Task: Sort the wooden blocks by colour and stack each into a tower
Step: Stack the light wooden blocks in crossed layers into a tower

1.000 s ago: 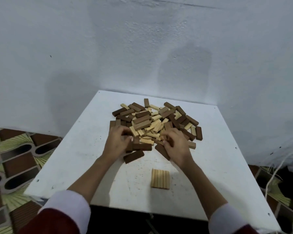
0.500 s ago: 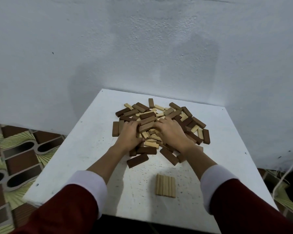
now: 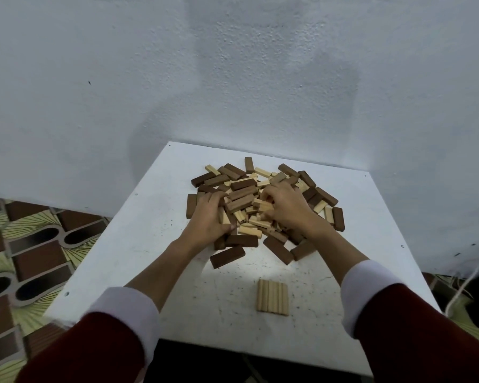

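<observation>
Both your hands are buried in the pile of blocks (image 3: 263, 203), mixed dark brown and light wood, heaped at the centre-far part of the white table (image 3: 138, 244).

Your left hand (image 3: 210, 217) sits on the pile's left-near side, fingers curled over the blocks; a light block (image 3: 224, 217) shows between thumb and fingers, so it looks gripped, but most of the hold is hidden by the hand.

Your right hand (image 3: 285, 208) is on the pile's middle-right, fingers curled down into light blocks. Can't tell whether it actually holds one or just rakes through them.

Row of light blocks (image 3: 273, 297) lies flat, side by side and touching, on the near part of the table, right of centre, well apart from the pile and both hands.

Loose dark blocks at the pile's near edge: one dark block (image 3: 227, 257) just near of your left hand, angled; another dark piece (image 3: 277, 250) near your right wrist. An upright-oriented dark block (image 3: 191, 205) lies flat just left of your left hand.

Sleeves: dark red with white cuffs (image 3: 127, 308). White wall (image 3: 233, 78) behind the table; patterned tile floor (image 3: 25, 258) on the left.
</observation>
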